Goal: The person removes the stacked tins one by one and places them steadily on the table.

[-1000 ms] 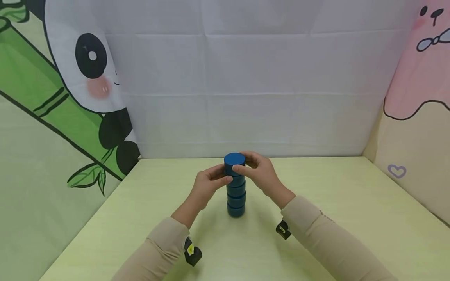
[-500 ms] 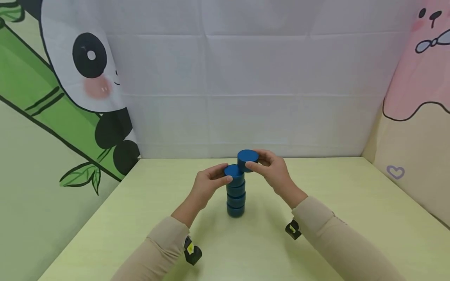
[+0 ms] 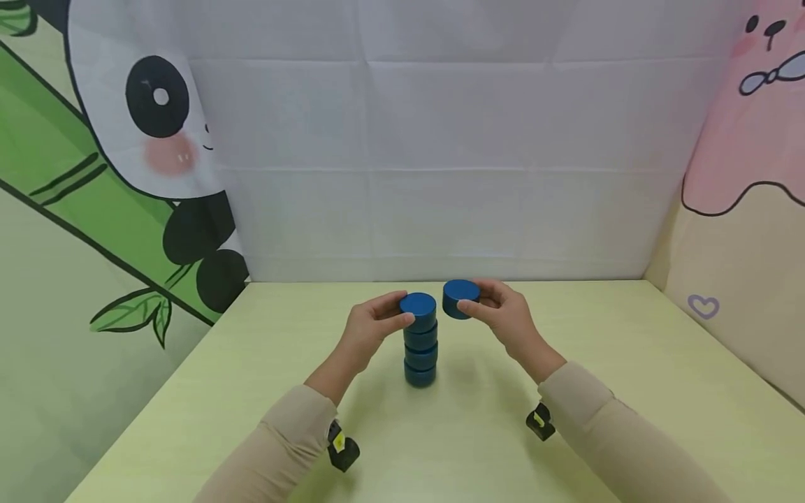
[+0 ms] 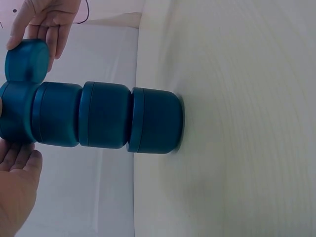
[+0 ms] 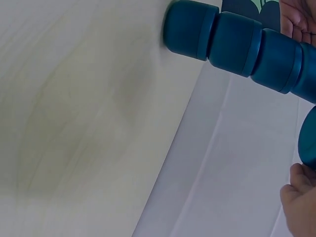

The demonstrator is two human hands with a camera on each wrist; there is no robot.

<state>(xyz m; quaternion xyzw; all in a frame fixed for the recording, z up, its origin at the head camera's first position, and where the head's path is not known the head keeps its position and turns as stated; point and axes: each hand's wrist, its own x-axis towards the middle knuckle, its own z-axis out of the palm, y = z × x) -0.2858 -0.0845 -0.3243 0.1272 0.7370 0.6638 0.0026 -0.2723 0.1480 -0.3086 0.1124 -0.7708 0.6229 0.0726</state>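
Note:
A column of several blue round lidded tins (image 3: 421, 360) stands upright on the table. My left hand (image 3: 371, 328) grips the top tin (image 3: 418, 305) of this column between thumb and fingers. To the right of the column, my right hand (image 3: 506, 318) holds a separate blue tin (image 3: 461, 292) up off the table, level with the column's top. The left wrist view has that raised tin (image 4: 27, 60) right beside the top of the stack (image 4: 106, 116). In the right wrist view, the raised tin (image 5: 309, 140) is cut off by the frame edge.
The pale yellow table (image 3: 251, 426) reaches back to a white cloth wall (image 3: 440, 140). A panda-and-bamboo print (image 3: 157, 98) covers the left side, and a pink bear print (image 3: 742, 140) the right. Small black wrist devices (image 3: 342, 447) hang below both sleeves.
My right hand has lifted the uppermost tin off the column and carried it right, then slightly down. The left hand stays at the column, which is now one tin shorter.

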